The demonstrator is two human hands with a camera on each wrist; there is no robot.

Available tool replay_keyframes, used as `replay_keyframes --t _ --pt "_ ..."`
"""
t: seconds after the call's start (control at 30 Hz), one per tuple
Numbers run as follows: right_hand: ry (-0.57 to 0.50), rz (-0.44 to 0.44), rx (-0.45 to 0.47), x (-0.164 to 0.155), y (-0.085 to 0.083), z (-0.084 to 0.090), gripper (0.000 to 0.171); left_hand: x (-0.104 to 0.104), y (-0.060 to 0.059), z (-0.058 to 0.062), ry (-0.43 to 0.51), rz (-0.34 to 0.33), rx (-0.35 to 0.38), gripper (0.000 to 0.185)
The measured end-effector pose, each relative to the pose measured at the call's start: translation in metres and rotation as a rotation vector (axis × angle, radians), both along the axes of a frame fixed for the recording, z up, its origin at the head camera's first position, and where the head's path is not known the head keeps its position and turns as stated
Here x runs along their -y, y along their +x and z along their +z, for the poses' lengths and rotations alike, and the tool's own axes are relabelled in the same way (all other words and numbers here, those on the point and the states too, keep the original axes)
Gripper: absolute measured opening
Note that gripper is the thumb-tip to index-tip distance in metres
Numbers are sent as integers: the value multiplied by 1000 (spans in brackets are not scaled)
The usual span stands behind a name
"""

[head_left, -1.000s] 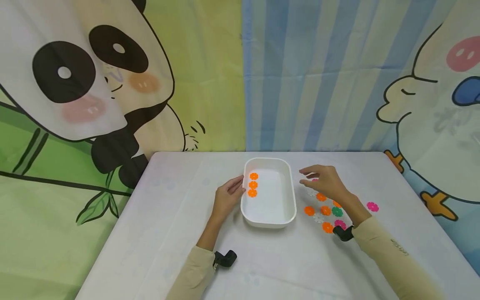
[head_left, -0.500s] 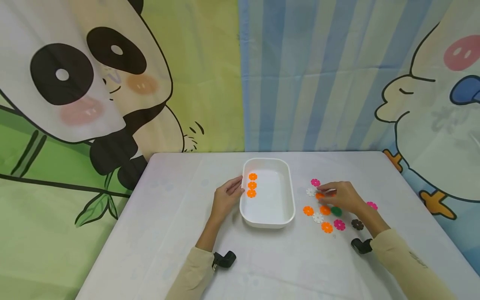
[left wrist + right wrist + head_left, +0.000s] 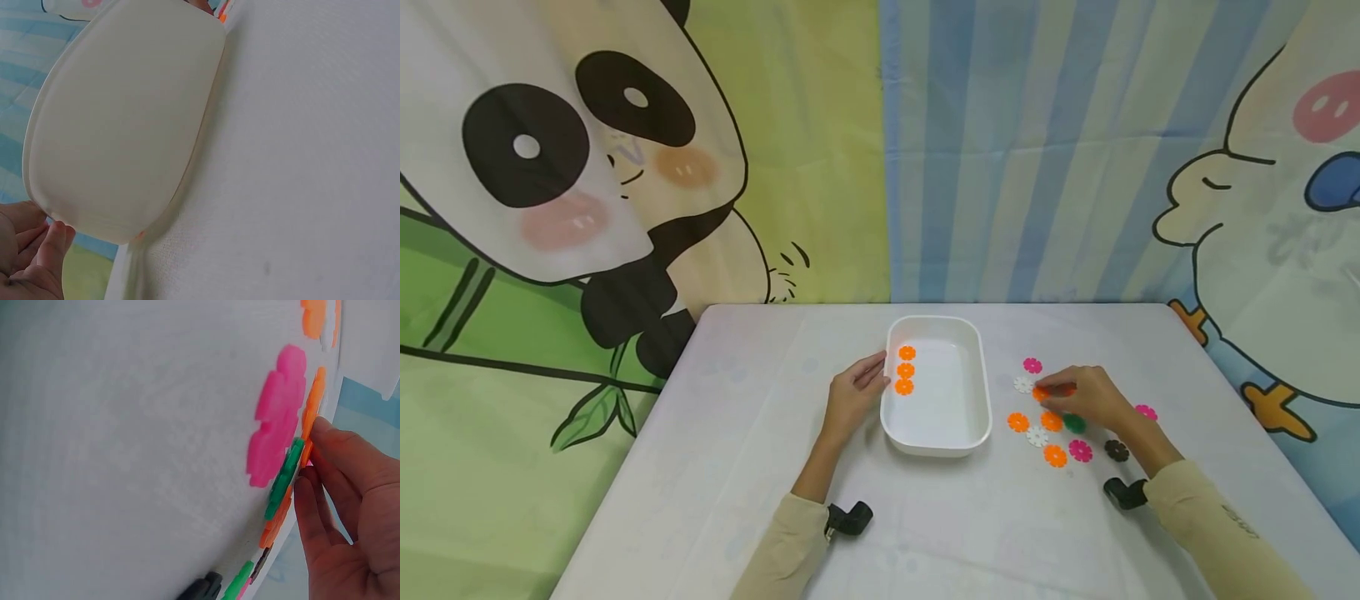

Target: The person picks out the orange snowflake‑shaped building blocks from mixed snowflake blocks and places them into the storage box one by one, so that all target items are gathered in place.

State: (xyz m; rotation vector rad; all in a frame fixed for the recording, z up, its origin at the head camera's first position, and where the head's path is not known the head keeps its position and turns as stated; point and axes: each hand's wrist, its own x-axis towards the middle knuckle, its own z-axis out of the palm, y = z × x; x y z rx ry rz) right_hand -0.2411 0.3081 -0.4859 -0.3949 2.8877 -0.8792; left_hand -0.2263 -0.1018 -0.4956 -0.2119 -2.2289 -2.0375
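Note:
My left hand (image 3: 853,396) grips the left wall of a white rectangular tray (image 3: 951,392), with thumb and fingers at the rim in the left wrist view. Inside the tray, three orange flower-shaped discs (image 3: 906,370) lie in a column along the left side. To the right of the tray, my right hand (image 3: 1090,396) reaches down among scattered discs. Its thumb and fingertips pinch an orange flower-shaped disc (image 3: 1040,393), which they partly cover. Close by lie a white disc (image 3: 1023,384), a green disc (image 3: 1075,423) and another orange disc (image 3: 1051,421).
Other flower-shaped discs lie on the white table (image 3: 737,467): a pink disc (image 3: 1032,366) behind, a second white disc (image 3: 1037,436), a pink disc (image 3: 1081,451) nearer, a dark disc (image 3: 1117,451) under the right wrist, and a pink disc (image 3: 1146,412) beyond it. A printed curtain hangs behind.
My right hand has come down and rightward from above the discs near the tray, and its fingertips have closed on an orange disc. The left hand and tray stay put.

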Motion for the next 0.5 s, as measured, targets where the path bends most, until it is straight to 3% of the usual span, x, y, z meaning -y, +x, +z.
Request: replay_keyframes --t 0.5 --pt "-31 -6 -50 6 2 3 34 0 1 0 1 -3 -6 41"
